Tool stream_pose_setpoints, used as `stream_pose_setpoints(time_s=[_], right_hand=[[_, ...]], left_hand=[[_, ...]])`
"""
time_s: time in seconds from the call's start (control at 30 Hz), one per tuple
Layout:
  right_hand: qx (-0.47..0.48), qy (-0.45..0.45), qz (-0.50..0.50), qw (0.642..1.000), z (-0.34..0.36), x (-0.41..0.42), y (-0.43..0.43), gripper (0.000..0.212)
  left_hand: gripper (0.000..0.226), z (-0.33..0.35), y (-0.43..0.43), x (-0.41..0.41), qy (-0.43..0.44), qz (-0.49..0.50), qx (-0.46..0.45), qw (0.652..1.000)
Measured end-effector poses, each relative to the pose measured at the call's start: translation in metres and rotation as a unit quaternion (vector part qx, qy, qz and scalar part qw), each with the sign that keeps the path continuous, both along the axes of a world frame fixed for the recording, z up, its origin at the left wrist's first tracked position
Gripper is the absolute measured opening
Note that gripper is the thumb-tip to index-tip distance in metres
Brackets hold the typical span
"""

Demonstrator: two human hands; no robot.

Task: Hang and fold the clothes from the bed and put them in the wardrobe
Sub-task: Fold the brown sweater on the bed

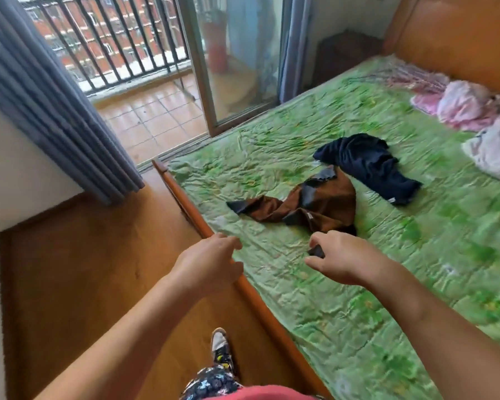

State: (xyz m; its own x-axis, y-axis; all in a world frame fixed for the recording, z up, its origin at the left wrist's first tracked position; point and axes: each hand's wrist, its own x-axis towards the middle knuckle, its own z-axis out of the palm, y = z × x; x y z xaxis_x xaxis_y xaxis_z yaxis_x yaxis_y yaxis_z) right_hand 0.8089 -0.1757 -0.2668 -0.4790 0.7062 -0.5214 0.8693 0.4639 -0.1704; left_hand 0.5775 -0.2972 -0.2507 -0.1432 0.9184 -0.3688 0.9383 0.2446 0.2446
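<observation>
One grey-blue curtain (49,105) hangs at the far left, beside an open doorway to a tiled balcony with a dark railing (104,39). Below it lies a wooden floor (78,269), where a patterned shoe (220,345) shows near the bottom edge.

The left hand (211,264) is stretched forward over the wooden side rail (185,203) of the bed. Its fingers are loosely curled and it has hold of nothing.

Right of the rail spreads a wrinkled green bedspread (344,313). On it, just beyond both hands, a brown garment (326,203) with dark trim lies crumpled and spread out, one long part trailing towards the rail.

The right hand (344,258) hovers over the bedspread, at the near edge of the brown garment. Its thumb and fingers are curled round a small dark scrap (316,251). Whether that scrap belongs to the brown garment I cannot tell.

Farther back and to the right, a navy garment (367,166) lies bunched, its near end just beside the brown one. Well beyond it, near the orange headboard (459,33), sits a heap of pink clothes (462,108), with a pale patterned bundle (494,151) at the right edge. The picture is blurred throughout.
</observation>
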Motion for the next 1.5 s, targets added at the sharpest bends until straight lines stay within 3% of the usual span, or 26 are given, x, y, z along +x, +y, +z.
stream_pose_setpoints(time_s=[0.23, 0.4, 0.6, 0.9, 1.1, 1.23, 1.33, 1.4, 1.5], right_hand=[[-0.033, -0.022, -0.127, 0.991, -0.017, -0.037, 0.053, 0.050], [-0.044, -0.025, -0.196, 0.979, -0.034, -0.024, 0.092, 0.041], [-0.038, -0.011, -0.228, 0.973, -0.078, -0.005, 0.152, 0.038], [-0.067, -0.003, -0.262, 0.963, -0.209, -0.024, 0.209, 0.033], [-0.092, -0.062, -0.285, 0.952, -0.312, -0.035, 0.231, 0.028], [-0.135, -0.077, -0.287, 0.945, -0.373, -0.034, 0.237, 0.033], [-0.153, -0.089, -0.309, 0.935, -0.408, -0.032, 0.242, 0.050], [-0.115, -0.068, -0.352, 0.926, -0.422, -0.032, 0.244, 0.053], [0.055, 0.066, -0.452, 0.888, -0.418, -0.027, 0.251, 0.029]], left_hand=[[0.044, -0.013, 0.118, -0.060, 0.000, -0.137, -0.037, 0.990], [0.046, -0.037, 0.198, -0.045, -0.004, -0.216, -0.055, 0.975], [0.046, -0.083, 0.274, -0.018, 0.004, -0.237, -0.092, 0.967], [0.042, -0.198, 0.363, -0.005, 0.003, -0.264, -0.170, 0.949], [0.040, -0.307, 0.412, 0.006, 0.027, -0.335, -0.213, 0.918], [0.043, -0.367, 0.433, 0.010, 0.065, -0.376, -0.251, 0.890], [0.050, -0.400, 0.441, 0.010, 0.055, -0.388, -0.256, 0.884], [0.046, -0.414, 0.444, 0.009, 0.022, -0.363, -0.237, 0.901], [0.033, -0.419, 0.445, 0.010, -0.073, -0.288, -0.161, 0.941]])
